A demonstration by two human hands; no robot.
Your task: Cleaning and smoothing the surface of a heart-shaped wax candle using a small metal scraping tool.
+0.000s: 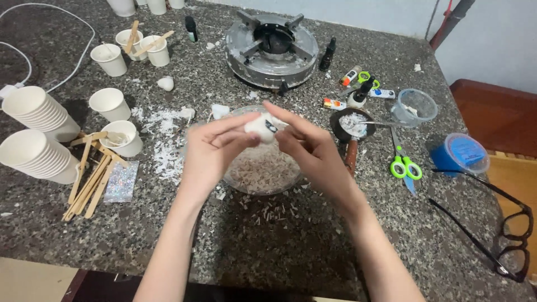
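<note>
Both my hands meet over a clear glass bowl (pixel 240 180) filled with pale wax shavings. My left hand (pixel 211 148) and my right hand (pixel 305 146) together pinch a white wax lump (pixel 258 125), and a small dark blade tip (pixel 272 127) shows against it by my right fingers. Which hand holds the blade I cannot tell. The lump hangs just above the bowl's far side.
White paper cups (pixel 111 103) and cup stacks (pixel 34 109) stand at the left, beside wooden sticks (pixel 89 179) and scattered wax flakes (pixel 165 140). A gas burner (pixel 271 47) sits at the back. To the right lie a small pan (pixel 351 124), green scissors (pixel 404 165), a blue tub (pixel 461 154) and black glasses (pixel 498 229).
</note>
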